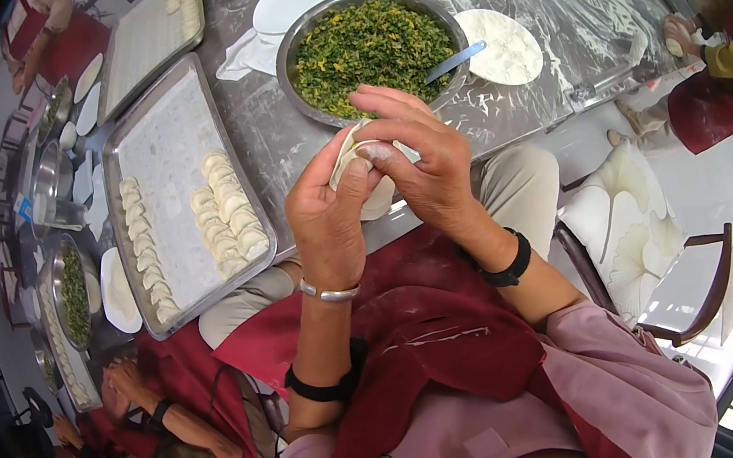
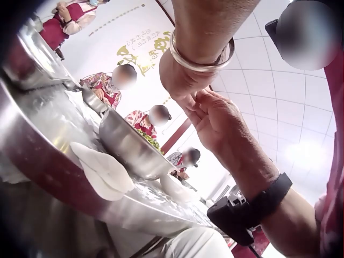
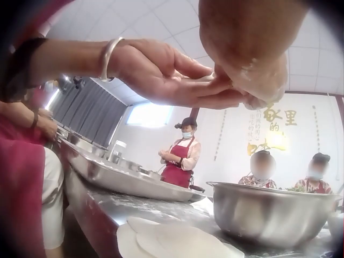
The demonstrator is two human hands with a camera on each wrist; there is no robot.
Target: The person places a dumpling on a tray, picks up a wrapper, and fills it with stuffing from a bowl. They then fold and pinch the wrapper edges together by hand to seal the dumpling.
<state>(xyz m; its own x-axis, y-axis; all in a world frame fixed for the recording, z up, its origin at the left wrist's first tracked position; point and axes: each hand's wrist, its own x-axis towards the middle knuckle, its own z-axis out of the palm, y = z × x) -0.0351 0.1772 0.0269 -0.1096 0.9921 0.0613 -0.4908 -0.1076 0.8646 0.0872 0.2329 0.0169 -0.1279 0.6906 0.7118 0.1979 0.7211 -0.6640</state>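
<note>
Both hands meet above the table edge, in front of the bowl of chopped green filling (image 1: 368, 49). A pale dough wrapper (image 1: 344, 155) is pinched between them, folded partly over. The left hand (image 1: 326, 211) holds it from the left, thumb against the dough; the right hand (image 1: 427, 158) grips its right side with thumb and index finger, other fingers raised. In the left wrist view the right hand (image 2: 217, 123) is beside the left hand (image 2: 185, 75). In the right wrist view the left hand (image 3: 161, 72) lies under the right hand (image 3: 244, 70); the wrapper is mostly hidden there.
A metal tray (image 1: 236, 168) with rows of dumplings (image 1: 227, 217) stands left. A blue-handled spoon (image 1: 455, 61) rests in the bowl, beside a plate of flour (image 1: 502, 46). Loose wrappers (image 2: 105, 174) lie at the table edge below the hands. Other people sit or stand around.
</note>
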